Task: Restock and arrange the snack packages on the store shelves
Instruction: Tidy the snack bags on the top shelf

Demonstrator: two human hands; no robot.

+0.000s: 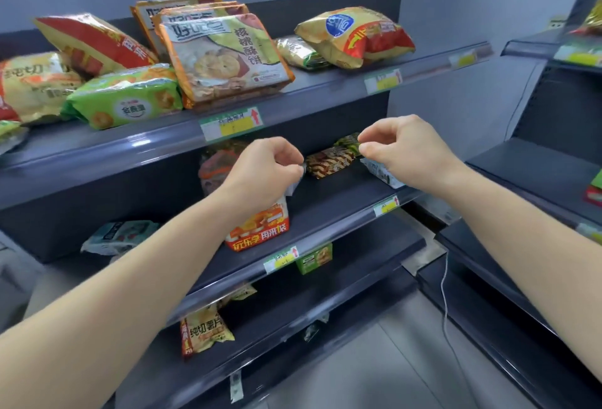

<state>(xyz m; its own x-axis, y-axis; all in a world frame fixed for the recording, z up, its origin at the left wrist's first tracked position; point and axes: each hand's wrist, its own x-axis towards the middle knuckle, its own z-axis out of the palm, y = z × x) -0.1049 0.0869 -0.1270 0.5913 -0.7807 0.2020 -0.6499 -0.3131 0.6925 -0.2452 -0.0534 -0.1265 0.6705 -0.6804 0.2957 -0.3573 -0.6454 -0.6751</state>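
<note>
On the second shelf [325, 213] an orange-and-white snack bag [259, 231] stands upright, and my left hand [264, 174] grips its crimped top edge. To the right, my right hand [404, 151] has its fingers curled, thumb against forefinger, over the top of a white package [384, 175] near the shelf's right end. The grip itself is mostly hidden. Between my hands, further back, lie a brown patterned pack [329, 162] and a dark green pack [348, 143]. A reddish bag [216, 164] stands behind my left hand.
The top shelf [309, 95] holds several bags: walnut-biscuit packs [224, 56], a green pack [127, 99], a gold-and-red bag [355, 37]. Lower shelves hold a pale bag [120, 236], a small green box [314, 258] and a yellow chip bag [203, 330]. Another shelving unit [537, 180] stands at the right.
</note>
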